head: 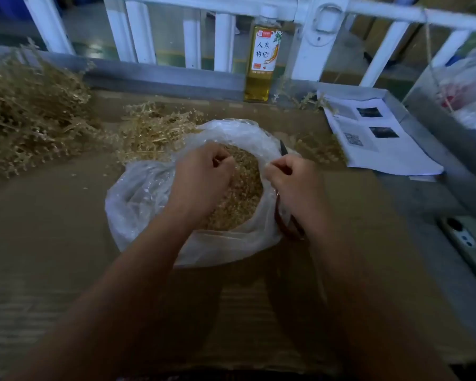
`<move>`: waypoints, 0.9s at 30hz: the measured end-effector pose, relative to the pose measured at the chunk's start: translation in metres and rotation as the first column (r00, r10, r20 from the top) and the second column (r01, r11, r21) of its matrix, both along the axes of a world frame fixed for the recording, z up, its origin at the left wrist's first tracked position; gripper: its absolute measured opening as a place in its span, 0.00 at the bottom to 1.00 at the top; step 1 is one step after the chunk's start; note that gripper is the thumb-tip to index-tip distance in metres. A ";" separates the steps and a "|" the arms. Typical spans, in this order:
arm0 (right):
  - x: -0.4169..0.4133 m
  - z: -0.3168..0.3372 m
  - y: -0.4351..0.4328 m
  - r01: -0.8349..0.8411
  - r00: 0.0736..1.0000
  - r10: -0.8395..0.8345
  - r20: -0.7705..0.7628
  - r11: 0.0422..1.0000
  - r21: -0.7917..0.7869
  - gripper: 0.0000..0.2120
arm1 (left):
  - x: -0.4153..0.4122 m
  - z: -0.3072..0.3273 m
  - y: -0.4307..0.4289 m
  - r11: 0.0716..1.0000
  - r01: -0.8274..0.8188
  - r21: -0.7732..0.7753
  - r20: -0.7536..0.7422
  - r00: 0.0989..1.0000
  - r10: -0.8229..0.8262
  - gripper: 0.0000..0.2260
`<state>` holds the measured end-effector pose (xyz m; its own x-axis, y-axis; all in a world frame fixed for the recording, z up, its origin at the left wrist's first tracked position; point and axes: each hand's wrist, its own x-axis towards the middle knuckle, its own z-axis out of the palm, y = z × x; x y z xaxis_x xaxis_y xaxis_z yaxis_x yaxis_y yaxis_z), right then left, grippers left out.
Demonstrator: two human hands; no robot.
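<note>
Sitting mid-surface on brown cardboard (52, 229), the clear plastic bag (138, 193) is open at the top, its rim rolled outward. It holds a heap of tan chopped plant bits (242, 193). Left hand (201, 174) is over the bag's mouth, fingers curled inward with the tips drawn together; blur prevents telling whether they pinch anything. Right hand (294, 185) is at the bag's right rim, fingers clenched around a pair of scissors (286, 224): red handles below the palm, dark blade tip pointing away above the knuckles.

Just behind the bag is a loose clump of dried stems (154, 130). A larger pile of dried stems (30, 105) lies well to the left. Printed sheets (374, 138) with dark photos and a QR code lie right of the bag. A phone (462, 240) lies face down on the grey metal bench edge (423, 193) at the right.

At the far edge, a bottle (264, 56) of yellow liquid stands upright against a white railing (226, 37). A translucent sack (470, 86) is at the far right. Lighting is dim and bluish.
</note>
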<state>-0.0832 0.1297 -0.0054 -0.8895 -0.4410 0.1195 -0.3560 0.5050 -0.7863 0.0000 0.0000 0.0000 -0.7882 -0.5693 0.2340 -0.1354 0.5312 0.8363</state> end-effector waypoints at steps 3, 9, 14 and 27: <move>-0.014 -0.004 -0.002 0.087 0.996 -0.087 0.024 0.996 0.020 0.04 | -0.011 -0.007 -0.007 0.998 -0.049 0.041 0.013 0.999 0.049 0.13; -0.025 -0.005 -0.003 0.139 0.990 -0.139 0.009 0.990 0.020 0.02 | -0.016 -0.018 -0.006 0.998 -0.029 0.061 0.041 0.999 0.026 0.10; -0.022 -0.007 0.009 0.218 0.975 -0.217 0.039 0.976 -0.007 0.05 | -0.012 -0.021 -0.005 0.997 -0.055 0.059 0.018 0.998 0.054 0.07; -0.009 -0.010 0.018 0.142 0.985 -0.159 0.062 0.965 0.219 0.24 | -0.012 -0.022 0.000 0.995 -0.043 0.089 0.040 0.998 0.039 0.07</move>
